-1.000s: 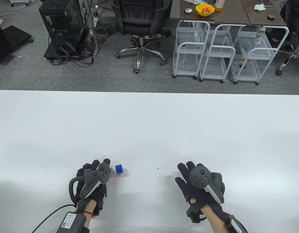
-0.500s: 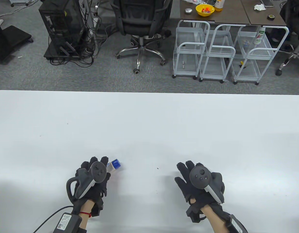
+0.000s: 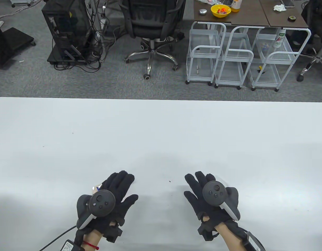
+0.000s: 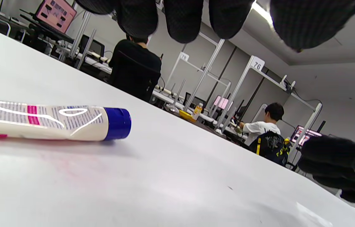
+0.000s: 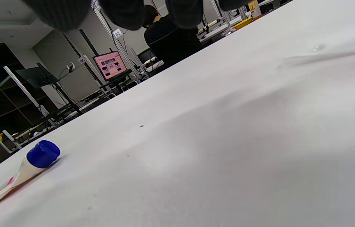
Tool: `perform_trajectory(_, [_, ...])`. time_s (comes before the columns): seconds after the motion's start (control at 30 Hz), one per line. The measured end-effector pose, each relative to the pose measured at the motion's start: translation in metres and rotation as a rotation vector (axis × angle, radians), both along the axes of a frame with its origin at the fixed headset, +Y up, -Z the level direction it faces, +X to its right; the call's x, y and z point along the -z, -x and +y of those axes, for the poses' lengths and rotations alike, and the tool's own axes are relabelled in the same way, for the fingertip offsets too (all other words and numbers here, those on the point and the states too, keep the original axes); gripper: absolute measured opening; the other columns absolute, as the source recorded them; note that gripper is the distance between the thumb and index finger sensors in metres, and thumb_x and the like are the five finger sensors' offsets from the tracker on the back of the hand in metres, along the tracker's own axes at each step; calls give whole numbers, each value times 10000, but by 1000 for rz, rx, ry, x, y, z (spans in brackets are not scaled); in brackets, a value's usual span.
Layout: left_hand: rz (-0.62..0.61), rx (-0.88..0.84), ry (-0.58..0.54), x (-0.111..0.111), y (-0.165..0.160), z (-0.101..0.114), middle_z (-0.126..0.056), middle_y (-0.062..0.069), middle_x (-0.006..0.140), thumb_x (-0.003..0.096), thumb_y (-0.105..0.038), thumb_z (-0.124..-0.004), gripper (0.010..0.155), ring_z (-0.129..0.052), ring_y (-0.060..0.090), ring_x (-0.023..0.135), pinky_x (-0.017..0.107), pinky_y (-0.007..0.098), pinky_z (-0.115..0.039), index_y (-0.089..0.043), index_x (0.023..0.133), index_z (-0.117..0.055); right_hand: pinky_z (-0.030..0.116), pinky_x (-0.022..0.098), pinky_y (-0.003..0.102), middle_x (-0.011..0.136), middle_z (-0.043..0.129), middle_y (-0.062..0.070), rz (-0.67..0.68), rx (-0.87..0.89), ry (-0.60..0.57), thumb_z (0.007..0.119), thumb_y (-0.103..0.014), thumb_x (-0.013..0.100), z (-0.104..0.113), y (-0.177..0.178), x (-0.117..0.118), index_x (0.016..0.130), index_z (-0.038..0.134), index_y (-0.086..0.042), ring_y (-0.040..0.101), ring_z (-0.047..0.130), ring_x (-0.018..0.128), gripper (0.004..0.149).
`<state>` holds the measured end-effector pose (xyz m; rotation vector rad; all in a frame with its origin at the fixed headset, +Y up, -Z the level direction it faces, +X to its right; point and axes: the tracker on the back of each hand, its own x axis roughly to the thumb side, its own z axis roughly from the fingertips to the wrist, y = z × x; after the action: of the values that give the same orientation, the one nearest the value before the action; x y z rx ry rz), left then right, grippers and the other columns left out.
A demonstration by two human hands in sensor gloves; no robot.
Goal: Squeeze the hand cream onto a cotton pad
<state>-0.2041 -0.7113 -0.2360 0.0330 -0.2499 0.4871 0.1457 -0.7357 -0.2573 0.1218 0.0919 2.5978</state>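
Observation:
The hand cream tube (image 4: 42, 123), white with pink print and a blue cap (image 4: 118, 123), lies flat on the white table. In the table view my left hand (image 3: 119, 188) covers it palm down with fingers spread; only a sliver of the tube (image 3: 97, 187) shows at the hand's left. The left wrist view shows the fingers (image 4: 183, 19) above the tube, not gripping it. My right hand (image 3: 200, 188) is open and empty, apart to the right. The right wrist view shows the tube (image 5: 23, 167) lying at far left. I see no cotton pad.
The white table (image 3: 161, 136) stretches wide beyond both hands. A small dark speck (image 3: 169, 181) lies between the hands. An office chair (image 3: 150, 28) and wire carts (image 3: 229, 60) stand on the floor past the far edge.
My left hand let go of the tube, turned palm down and spread its fingers over it. The tube now lies on the table. My right hand shifted slightly left.

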Motion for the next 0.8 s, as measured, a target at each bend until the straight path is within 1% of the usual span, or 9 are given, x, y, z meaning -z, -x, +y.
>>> perform_trajectory(0.03, [-3, 5, 12, -1, -2, -1, -474, -30, 1222, 391, -685, -650, 756, -504, 440, 1086, 731, 620, -443, -410, 1077, -488, 349, 720, 691, 1162, 469, 78, 6, 5, -11, 669, -549, 429, 0, 1, -1, 1067, 540, -419, 525, 359, 1088, 664])
perform_trajectory(0.1, [-2, 38, 10, -2, -6, -4, -436, -24, 1228, 387, -694, -637, 779, -475, 440, 1091, 732, 619, -425, -410, 1085, -439, 347, 721, 690, 1164, 457, 75, 17, 7, -20, 670, -552, 428, 1, 3, -2, 1069, 528, -421, 523, 353, 1089, 669])
perform_trajectory(0.2, [0, 126, -14, 1, -10, -9, -462, -35, 1221, 382, -720, -616, 779, -509, 416, 1087, 731, 597, -457, -421, 1081, -451, 344, 721, 691, 1165, 455, 71, 25, 23, -39, 679, -554, 427, 4, 2, -3, 1070, 521, -423, 519, 354, 1092, 674])
perform_trajectory(0.3, [19, 140, 33, 6, -13, -19, -468, -26, 1217, 380, -710, -621, 778, -516, 409, 1086, 733, 594, -457, -409, 1079, -455, 342, 721, 692, 1166, 454, 73, 21, 27, -33, 683, -553, 427, 3, 1, -2, 1070, 521, -421, 521, 355, 1091, 676])
perform_trajectory(0.4, [20, 168, 57, 10, -16, -25, -476, -21, 1214, 384, -698, -625, 773, -528, 403, 1085, 734, 594, -460, -406, 1079, -452, 343, 720, 692, 1165, 454, 75, 18, 24, -14, 685, -552, 428, 0, 0, -2, 1070, 521, -419, 525, 355, 1089, 676])
perform_trajectory(0.53, [47, 166, 81, 13, -16, -29, -468, 31, 1210, 394, -666, -643, 818, -557, 417, 1072, 733, 599, -473, -364, 1090, -335, 343, 719, 694, 1164, 459, 79, 18, 6, 15, 689, -546, 430, -4, 0, -1, 1071, 528, -412, 530, 360, 1086, 674])
perform_trajectory(0.8, [72, 159, 99, 19, -11, -32, -475, 41, 1207, 397, -653, -648, 815, -567, 416, 1069, 732, 598, -476, -343, 1090, -351, 347, 717, 695, 1162, 468, 82, 17, -12, 59, 695, -540, 432, -11, 0, 2, 1069, 537, -410, 536, 377, 1082, 669])
